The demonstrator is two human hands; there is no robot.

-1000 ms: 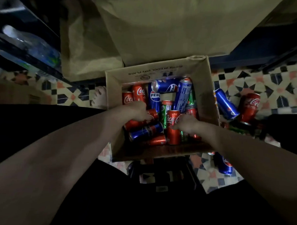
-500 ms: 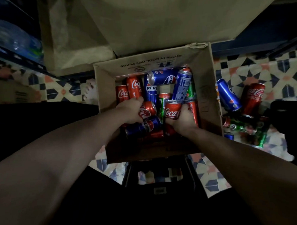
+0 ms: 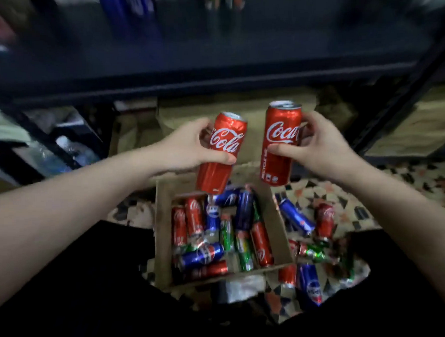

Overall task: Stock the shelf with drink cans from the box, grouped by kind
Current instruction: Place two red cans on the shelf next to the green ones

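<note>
While hands (image 3: 186, 146) grip cans (image 3: 221, 153), box (image 3: 162, 232) below

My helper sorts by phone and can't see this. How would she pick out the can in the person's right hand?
Start at the open cardboard box on the tiled floor. Two red Coca-Cola cans are held above it. Hers is the right-hand can, gripped by the right hand: upright and higher, while the left hand's can tilts.

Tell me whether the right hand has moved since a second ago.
Yes. The right hand has come up out of the box, gripping a red cola can, and is now above the box's far edge, nearer the shelf.
</note>
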